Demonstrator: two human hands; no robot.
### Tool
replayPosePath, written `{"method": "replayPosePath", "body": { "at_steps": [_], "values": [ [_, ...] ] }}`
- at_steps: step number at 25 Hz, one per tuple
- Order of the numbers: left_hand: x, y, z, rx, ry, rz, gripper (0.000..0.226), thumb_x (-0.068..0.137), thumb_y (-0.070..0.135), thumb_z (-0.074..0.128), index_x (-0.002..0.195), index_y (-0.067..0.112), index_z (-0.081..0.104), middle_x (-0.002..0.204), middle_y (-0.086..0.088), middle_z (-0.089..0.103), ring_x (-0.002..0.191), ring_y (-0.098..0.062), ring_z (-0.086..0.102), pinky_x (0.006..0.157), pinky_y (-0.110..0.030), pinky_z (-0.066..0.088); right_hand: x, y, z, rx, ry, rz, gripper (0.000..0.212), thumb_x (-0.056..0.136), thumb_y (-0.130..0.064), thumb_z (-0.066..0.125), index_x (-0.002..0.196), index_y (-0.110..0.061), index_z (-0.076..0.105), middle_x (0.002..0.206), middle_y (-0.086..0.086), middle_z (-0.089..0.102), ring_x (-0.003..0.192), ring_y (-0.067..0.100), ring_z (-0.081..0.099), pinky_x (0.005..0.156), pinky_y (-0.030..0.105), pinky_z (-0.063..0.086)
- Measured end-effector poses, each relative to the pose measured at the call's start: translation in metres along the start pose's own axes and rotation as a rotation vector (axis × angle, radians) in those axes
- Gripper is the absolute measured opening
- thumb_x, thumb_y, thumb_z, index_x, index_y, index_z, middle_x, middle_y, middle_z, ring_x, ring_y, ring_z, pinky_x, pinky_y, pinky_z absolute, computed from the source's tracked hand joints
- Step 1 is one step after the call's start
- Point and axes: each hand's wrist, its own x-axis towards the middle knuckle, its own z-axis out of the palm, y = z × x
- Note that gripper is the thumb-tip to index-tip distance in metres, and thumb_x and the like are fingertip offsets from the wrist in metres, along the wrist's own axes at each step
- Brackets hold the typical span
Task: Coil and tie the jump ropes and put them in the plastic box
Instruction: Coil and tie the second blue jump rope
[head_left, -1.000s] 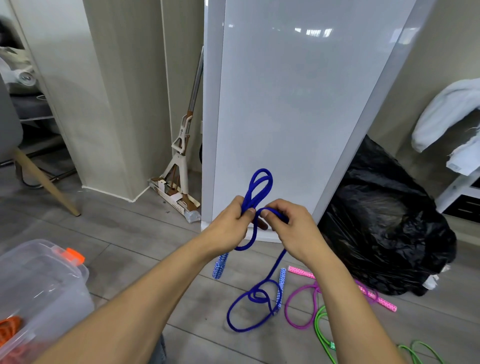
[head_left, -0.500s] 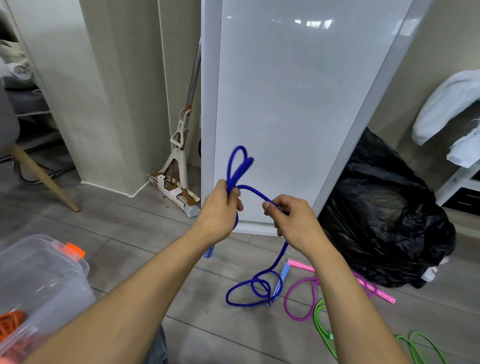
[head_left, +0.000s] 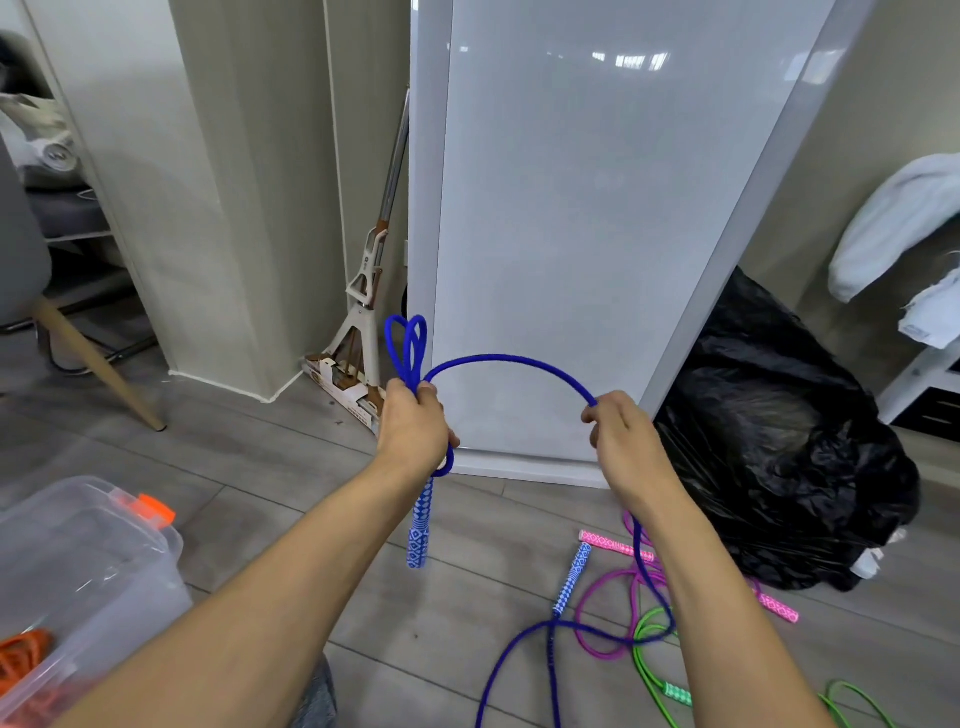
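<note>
Two hands hold the blue jump rope (head_left: 509, 358) up in front of a tall, glossy white panel (head_left: 597, 234) that stands on the grey plank floor (head_left: 260, 467). The left hand (head_left: 415, 426) has its fingers wrapped round a bunch of folded loops, which poke up above the fist, while one patterned blue handle (head_left: 420, 530) hangs below it. The right hand (head_left: 623, 436) grips the rope with curled fingers. Between the two hands the rope arches upward, and from the right hand it drops to the floor, where its other blue handle (head_left: 571, 577) lies.

Beside that handle a pink jump rope (head_left: 581, 618) and a green jump rope (head_left: 677, 693) lie loose and overlapping on the floor. The clear plastic box (head_left: 88, 561) with an orange latch (head_left: 153, 509) sits at lower left, well apart from the loose ropes, and an orange rope (head_left: 23, 654) shows inside it.

A full black bag (head_left: 789, 457) sits to the right of the panel. A mop (head_left: 369, 291) leans in the corner to the panel's left, and a wooden chair leg (head_left: 93, 364) slants at far left. White cloth (head_left: 893, 223) is draped at the right edge.
</note>
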Motion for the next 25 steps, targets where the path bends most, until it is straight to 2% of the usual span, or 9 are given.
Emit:
{"method": "replayPosePath", "body": {
  "at_steps": [4, 6, 9, 11, 13, 17, 20, 22, 25],
  "values": [
    [-0.009, 0.002, 0.005, -0.084, -0.145, -0.051, 0.018, 0.106, 0.019, 0.040, 0.117, 0.007, 0.048, 0.082, -0.007, 0.058, 0.063, -0.019, 0.059, 0.078, -0.044, 0.059, -0.008, -0.008, 0.005, 0.164, 0.025, -0.121, 0.022, 0.102, -0.019, 0.048, 0.101, -0.019, 0.071, 0.067, -0.004, 0.056, 0.048, 0.004, 0.045, 0.055, 0.025, 0.036],
    [-0.016, 0.004, 0.008, -0.089, -0.226, -0.056, 0.015, 0.105, 0.018, 0.042, 0.115, 0.009, 0.049, 0.084, -0.008, 0.061, 0.069, -0.021, 0.062, 0.075, -0.039, 0.059, -0.011, -0.009, 0.009, 0.120, 0.024, -0.132, 0.024, 0.102, -0.019, 0.050, 0.108, -0.022, 0.073, 0.068, -0.005, 0.057, 0.047, 0.001, 0.048, 0.054, 0.019, 0.039],
    [-0.025, 0.005, 0.012, -0.061, -0.299, -0.044, 0.012, 0.105, 0.018, 0.043, 0.114, 0.012, 0.049, 0.085, -0.007, 0.065, 0.073, -0.021, 0.066, 0.070, -0.032, 0.060, -0.012, -0.012, 0.017, 0.084, -0.058, -0.090, 0.034, 0.102, -0.010, 0.042, 0.122, -0.021, 0.068, 0.078, -0.003, 0.063, 0.043, 0.000, 0.042, 0.046, 0.013, 0.035],
    [-0.026, 0.004, 0.014, -0.055, -0.303, -0.035, 0.013, 0.105, 0.018, 0.043, 0.114, 0.013, 0.050, 0.084, -0.005, 0.067, 0.074, -0.021, 0.068, 0.071, -0.033, 0.060, -0.015, -0.014, 0.023, 0.082, -0.114, -0.097, 0.032, 0.102, -0.010, 0.043, 0.125, -0.025, 0.060, 0.091, -0.005, 0.072, 0.048, 0.002, 0.048, 0.050, 0.015, 0.041],
    [-0.025, 0.003, 0.014, -0.065, -0.308, -0.034, 0.014, 0.105, 0.018, 0.044, 0.114, 0.012, 0.053, 0.083, -0.005, 0.069, 0.074, -0.021, 0.068, 0.071, -0.033, 0.061, -0.019, -0.015, 0.029, 0.116, -0.097, -0.094, 0.021, 0.099, -0.010, 0.049, 0.113, -0.024, 0.056, 0.094, -0.005, 0.075, 0.051, 0.006, 0.053, 0.055, 0.021, 0.047],
    [-0.027, 0.000, 0.015, -0.063, -0.346, -0.010, 0.017, 0.105, 0.018, 0.045, 0.114, 0.011, 0.057, 0.086, -0.004, 0.072, 0.076, -0.021, 0.071, 0.065, -0.028, 0.060, -0.026, -0.018, 0.040, 0.066, 0.033, -0.123, 0.006, 0.095, -0.023, 0.063, 0.093, -0.027, 0.067, 0.080, -0.009, 0.075, 0.062, 0.000, 0.061, 0.058, 0.018, 0.042],
    [-0.029, -0.005, 0.018, -0.046, -0.380, 0.006, 0.018, 0.104, 0.017, 0.045, 0.115, 0.011, 0.057, 0.095, -0.005, 0.072, 0.079, -0.020, 0.072, 0.062, -0.026, 0.059, -0.029, -0.021, 0.047, 0.123, 0.051, -0.137, 0.010, 0.094, -0.023, 0.065, 0.091, -0.025, 0.074, 0.075, -0.010, 0.073, 0.068, -0.002, 0.066, 0.057, 0.011, 0.045],
    [-0.028, -0.008, 0.020, -0.083, -0.375, -0.025, 0.021, 0.104, 0.017, 0.045, 0.115, 0.007, 0.060, 0.094, -0.007, 0.073, 0.078, -0.019, 0.072, 0.062, -0.027, 0.058, -0.031, -0.022, 0.051, 0.146, -0.023, -0.146, 0.018, 0.096, -0.015, 0.059, 0.098, -0.021, 0.076, 0.087, -0.008, 0.075, 0.074, -0.003, 0.069, 0.063, 0.012, 0.053],
    [-0.024, -0.009, 0.018, -0.118, -0.314, -0.096, 0.025, 0.104, 0.021, 0.046, 0.112, 0.005, 0.062, 0.089, -0.007, 0.071, 0.073, -0.015, 0.070, 0.056, -0.024, 0.056, -0.032, -0.020, 0.053, 0.047, -0.142, -0.188, 0.032, 0.096, -0.012, 0.053, 0.110, -0.029, 0.075, 0.100, -0.012, 0.074, 0.084, 0.001, 0.071, 0.074, 0.017, 0.057]
  ]
}}
